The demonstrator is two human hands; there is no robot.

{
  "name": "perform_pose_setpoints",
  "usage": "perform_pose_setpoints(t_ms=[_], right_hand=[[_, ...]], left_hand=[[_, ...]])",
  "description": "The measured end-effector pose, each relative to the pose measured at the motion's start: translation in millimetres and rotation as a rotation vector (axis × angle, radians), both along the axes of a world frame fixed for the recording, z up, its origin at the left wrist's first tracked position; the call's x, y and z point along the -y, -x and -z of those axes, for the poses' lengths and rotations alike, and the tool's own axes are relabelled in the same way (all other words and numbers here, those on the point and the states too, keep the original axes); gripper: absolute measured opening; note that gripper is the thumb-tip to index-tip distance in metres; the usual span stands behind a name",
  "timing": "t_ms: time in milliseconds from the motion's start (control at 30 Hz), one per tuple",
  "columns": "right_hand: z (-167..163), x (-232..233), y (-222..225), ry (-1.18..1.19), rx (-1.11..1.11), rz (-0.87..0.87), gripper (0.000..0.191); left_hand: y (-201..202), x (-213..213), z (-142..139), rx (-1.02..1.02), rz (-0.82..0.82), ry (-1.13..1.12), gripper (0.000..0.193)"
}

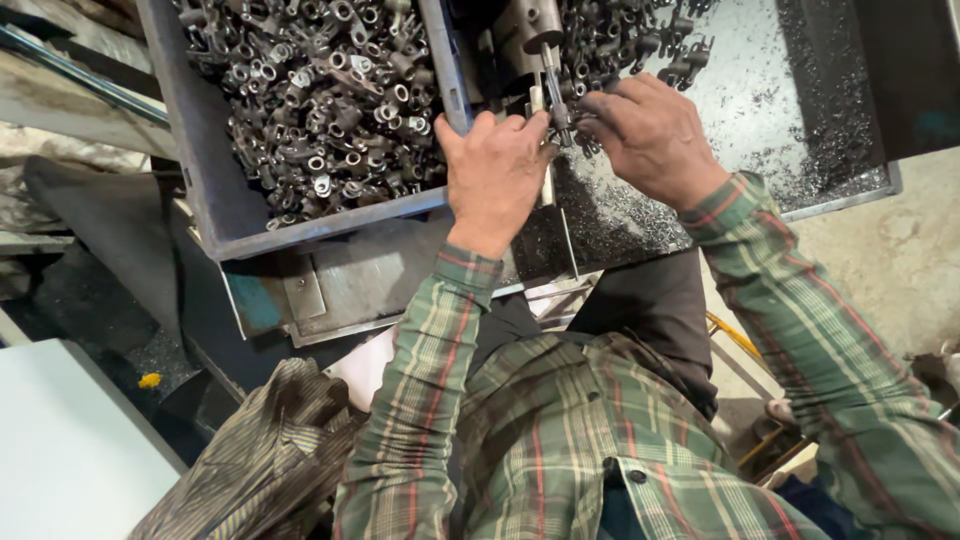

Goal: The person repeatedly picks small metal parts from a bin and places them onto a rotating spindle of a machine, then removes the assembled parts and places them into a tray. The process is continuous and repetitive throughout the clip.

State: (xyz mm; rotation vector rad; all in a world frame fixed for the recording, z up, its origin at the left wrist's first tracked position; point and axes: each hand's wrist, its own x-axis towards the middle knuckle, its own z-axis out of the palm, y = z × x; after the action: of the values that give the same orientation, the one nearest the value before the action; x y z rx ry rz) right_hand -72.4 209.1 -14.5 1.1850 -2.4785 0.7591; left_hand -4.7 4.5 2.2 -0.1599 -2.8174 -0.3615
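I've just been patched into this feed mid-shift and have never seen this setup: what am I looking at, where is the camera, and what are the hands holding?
There is one picture, from a camera worn on the person's head, looking down over the green plaid shirt sleeves at two bare hands. No robot is involved. The left hand and right hand meet at a small dark metal fitting under the grey steel spindle of a machine; both seem to pinch it, though the exact grip is hidden. To the left sits a grey metal bin heaped with similar grey ring-ended metal parts. More such parts lie on the shavings-strewn metal tray to the right.
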Motion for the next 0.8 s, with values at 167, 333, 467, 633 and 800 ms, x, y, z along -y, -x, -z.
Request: perform_pose_setpoints(t_ms=[167,333,467,633,800], right_hand=[[-3,-14,3,-0.003,0.266,-0.082,0.019],[20,-38,-12,0.297,0.881,0.005,0.031],[64,-25,-12,-0.2,0.446,0.33,0.039],[100,-4,-10,-0.28,0.331,0.422,0.037],[81,-17,-23,0.256,0.804,0.286,0.043]], left_hand=[[-2,3,-4,0.099,0.061,-0.023,0.021],[-14,22,1,-0.1,0.138,-0.446,0.014],[-13,39,6,-0.066,-0.164,-1.593,0.03],[-9,32,4,-0.085,0.04,-1.329,0.028],[-8,20,-9,-0.02,0.125,-0.509,0.034]])
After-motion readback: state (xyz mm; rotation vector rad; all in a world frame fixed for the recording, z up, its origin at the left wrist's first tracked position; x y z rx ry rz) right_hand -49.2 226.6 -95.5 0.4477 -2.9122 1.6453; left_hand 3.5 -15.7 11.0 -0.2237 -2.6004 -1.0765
